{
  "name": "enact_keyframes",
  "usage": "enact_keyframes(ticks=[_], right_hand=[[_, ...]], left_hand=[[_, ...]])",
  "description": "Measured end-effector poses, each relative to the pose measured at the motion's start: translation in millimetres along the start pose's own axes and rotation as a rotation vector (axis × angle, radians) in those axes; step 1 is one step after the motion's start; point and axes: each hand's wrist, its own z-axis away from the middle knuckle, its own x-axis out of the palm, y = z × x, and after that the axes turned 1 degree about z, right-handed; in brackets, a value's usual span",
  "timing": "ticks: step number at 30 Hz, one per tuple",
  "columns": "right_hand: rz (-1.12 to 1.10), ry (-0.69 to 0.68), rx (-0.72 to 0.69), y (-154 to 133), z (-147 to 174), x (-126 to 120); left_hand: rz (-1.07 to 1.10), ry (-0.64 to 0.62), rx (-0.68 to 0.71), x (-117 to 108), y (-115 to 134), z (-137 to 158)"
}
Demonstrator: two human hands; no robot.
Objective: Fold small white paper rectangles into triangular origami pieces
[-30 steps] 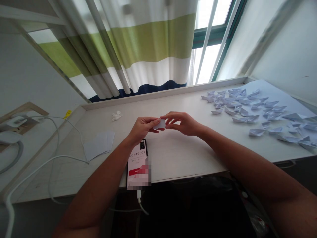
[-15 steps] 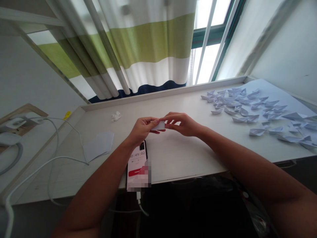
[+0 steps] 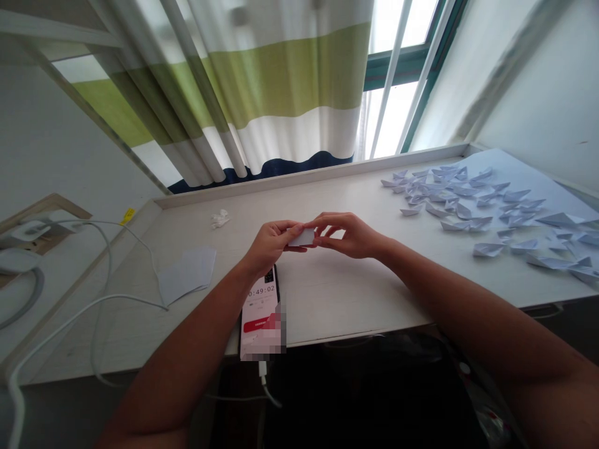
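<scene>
Between my two hands, a little above the middle of the desk, is a small folded piece of white paper (image 3: 306, 237). My left hand (image 3: 272, 243) pinches its left part, with the thumb lying on top and fingers beneath. At the other end, the fingertips of my right hand (image 3: 347, 234) close on the paper's right edge, the index finger reaching over the top. Part of the paper is hidden behind the fingers. Below my left wrist lies a phone (image 3: 259, 312) showing a timer, with a cable plugged into its lower end.
Many folded paper boats (image 3: 461, 199) cover the desk's right side. A stack of white paper sheets (image 3: 187, 274) lies at the left, beside white cables (image 3: 108, 299). A crumpled bit of paper (image 3: 219, 218) sits further back. A curtain (image 3: 290, 75) hangs behind the desk (image 3: 355, 293).
Both hands keep their hold on the folded paper. Slightly more of the paper shows between them. The whole view has shifted very slightly.
</scene>
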Motion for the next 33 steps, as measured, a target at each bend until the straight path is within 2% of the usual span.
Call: enact_keyframes(ticks=[9,14,24,33], right_hand=[[-0.047,-0.006,0.054,6.7,-1.8,-1.4],[-0.066,0.017,0.087,5.0,-2.2,1.8],[-0.057,0.188,0.122,1.4,-4.9,13.4],[-0.106,0.267,0.160,-1.1,-6.0,16.4]], left_hand=[[0.051,-0.059,-0.075,-3.6,1.5,-1.2],[0.012,0.000,-0.038,-2.0,-2.6,-1.5],[-0.025,-0.047,0.019,6.0,-5.1,1.4],[-0.015,-0.076,0.030,12.0,0.7,5.2]])
